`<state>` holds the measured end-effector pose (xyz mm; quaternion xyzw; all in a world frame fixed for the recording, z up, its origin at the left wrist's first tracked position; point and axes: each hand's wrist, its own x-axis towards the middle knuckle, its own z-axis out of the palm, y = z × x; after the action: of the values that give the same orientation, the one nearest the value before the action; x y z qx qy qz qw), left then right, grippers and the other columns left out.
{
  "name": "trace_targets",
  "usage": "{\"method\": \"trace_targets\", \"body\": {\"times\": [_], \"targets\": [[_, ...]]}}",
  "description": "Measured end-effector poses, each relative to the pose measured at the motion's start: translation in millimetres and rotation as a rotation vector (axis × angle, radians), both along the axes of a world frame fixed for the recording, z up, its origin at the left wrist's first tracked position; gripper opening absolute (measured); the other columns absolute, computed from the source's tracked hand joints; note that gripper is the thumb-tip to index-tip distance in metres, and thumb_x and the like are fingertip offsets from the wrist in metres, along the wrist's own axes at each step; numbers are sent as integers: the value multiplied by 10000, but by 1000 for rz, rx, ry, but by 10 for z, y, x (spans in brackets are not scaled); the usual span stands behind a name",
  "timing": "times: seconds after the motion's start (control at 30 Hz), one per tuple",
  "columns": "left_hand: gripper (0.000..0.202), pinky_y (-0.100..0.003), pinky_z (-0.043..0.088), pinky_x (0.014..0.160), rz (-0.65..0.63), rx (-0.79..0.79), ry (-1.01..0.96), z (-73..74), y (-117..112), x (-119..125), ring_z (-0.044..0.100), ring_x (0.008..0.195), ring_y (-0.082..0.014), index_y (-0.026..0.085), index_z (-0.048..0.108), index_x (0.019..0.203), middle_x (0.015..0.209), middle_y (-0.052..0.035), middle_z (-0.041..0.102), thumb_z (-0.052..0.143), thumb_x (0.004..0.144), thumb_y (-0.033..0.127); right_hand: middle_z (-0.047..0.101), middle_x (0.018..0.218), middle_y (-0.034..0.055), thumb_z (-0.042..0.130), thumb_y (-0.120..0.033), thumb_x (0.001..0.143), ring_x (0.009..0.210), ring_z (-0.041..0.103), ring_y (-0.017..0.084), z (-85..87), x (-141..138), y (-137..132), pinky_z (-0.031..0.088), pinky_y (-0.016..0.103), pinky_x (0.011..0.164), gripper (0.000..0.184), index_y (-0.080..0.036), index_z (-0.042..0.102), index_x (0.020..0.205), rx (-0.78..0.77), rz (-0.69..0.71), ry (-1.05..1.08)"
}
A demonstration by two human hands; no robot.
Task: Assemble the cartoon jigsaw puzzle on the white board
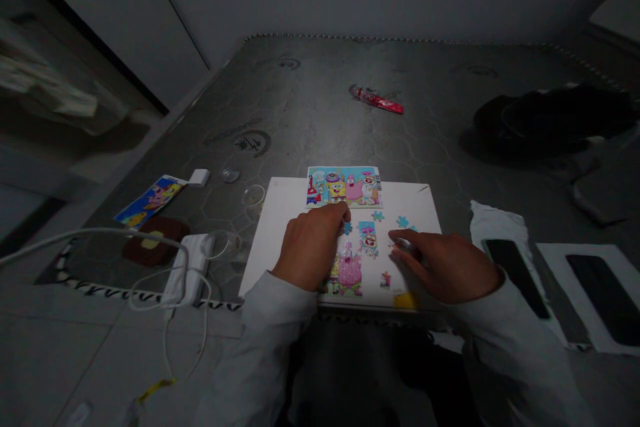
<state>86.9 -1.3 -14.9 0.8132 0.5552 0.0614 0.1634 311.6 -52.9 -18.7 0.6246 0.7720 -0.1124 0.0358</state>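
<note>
A white board point(280, 213) lies on a grey mat in front of me, carrying a cartoon reference picture point(344, 187) at its far edge and partly joined jigsaw pieces point(350, 270) near me. Loose blue pieces point(379, 216) sit in the middle of the board. My left hand point(311, 243) rests on the board with its fingers curled, fingertips touching a small piece by the assembled part. My right hand point(440, 263) lies to the right, fingers pressed together on a small piece at the board's right side. A yellow piece point(405, 300) lies under my right wrist.
A red wrapper point(376, 100) lies far on the mat. At the left are a colourful card point(149, 200), a brown object point(155, 248), a white power strip point(193, 265) with cables. Dark clothing point(545, 117) sits at the far right; two dark phones point(515, 277) on white sheets lie at the right.
</note>
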Motion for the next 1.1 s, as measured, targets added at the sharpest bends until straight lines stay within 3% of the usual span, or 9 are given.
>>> {"method": "trace_targets", "body": {"times": [0.23,0.4,0.67,0.93,1.1], "targets": [[225,-313,359,610,-62,41,63,0,-13,-3,671,847,-245,296,622,1048,1009,-5,713,471,917,193,765,897,59,452,-388,949,709,697,232,-4,-44,-47,482,367,636,373,-244,647,1232,47,-15,2],[153,-310,400,637,-92,24,42,25,-16,19,667,894,-236,264,644,993,1029,-17,702,501,941,276,766,916,55,453,-385,948,737,705,237,6,-47,-41,489,369,643,368,-244,648,1227,42,-8,4],[165,-329,451,675,-64,10,31,64,-26,25,679,849,-240,230,612,1022,925,-45,716,464,963,272,769,898,49,459,-375,946,719,705,226,14,-43,-44,484,352,629,362,-244,644,1228,62,5,-6],[314,-355,492,694,-59,81,85,134,-57,-13,687,904,-245,284,597,1199,1167,-44,672,451,944,172,769,931,51,453,-385,948,743,710,238,24,-31,-47,495,374,655,365,-251,641,1231,35,-15,-2],[271,-345,490,687,-34,65,29,152,-59,-44,698,879,-252,303,604,1178,1032,-15,736,532,925,240,768,923,56,451,-392,946,739,705,240,33,-40,-46,489,374,645,371,-245,648,1224,33,-10,2]]}}
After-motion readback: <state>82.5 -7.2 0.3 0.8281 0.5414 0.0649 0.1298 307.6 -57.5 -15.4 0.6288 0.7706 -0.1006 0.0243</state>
